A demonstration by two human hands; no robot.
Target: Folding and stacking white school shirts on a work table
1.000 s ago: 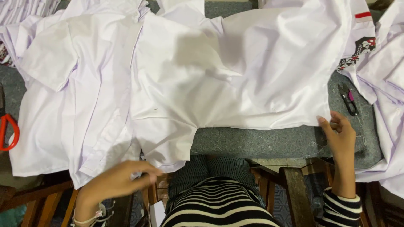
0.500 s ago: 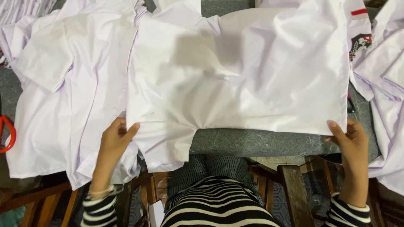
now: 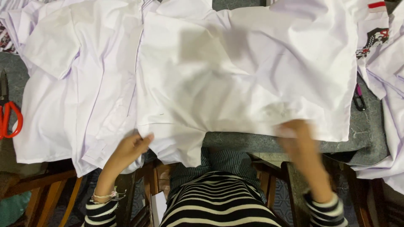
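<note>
A white short-sleeved shirt [image 3: 244,71] lies spread flat on the grey table [image 3: 362,126], its hem toward me. My left hand [image 3: 128,149] is at the lower left, fingers curled on the edge of the shirt's sleeve where it hangs over the table edge. My right hand [image 3: 299,141] is blurred by motion and rests at the shirt's hem, right of centre; its fingers cannot be made out. Both arms wear black-and-white striped sleeves.
Another white shirt [image 3: 63,84] lies to the left, partly under the spread one. More white garments [image 3: 389,67], one with a dark emblem, are piled at the right. Red-handled scissors [image 3: 9,120] lie at the left edge, and a small pink-and-black tool [image 3: 359,97] lies at the right. Wooden chair frames [image 3: 46,185] stand below.
My right hand has slid left along the hem from the shirt's lower right corner. My left hand came up from below the table to the sleeve edge.
</note>
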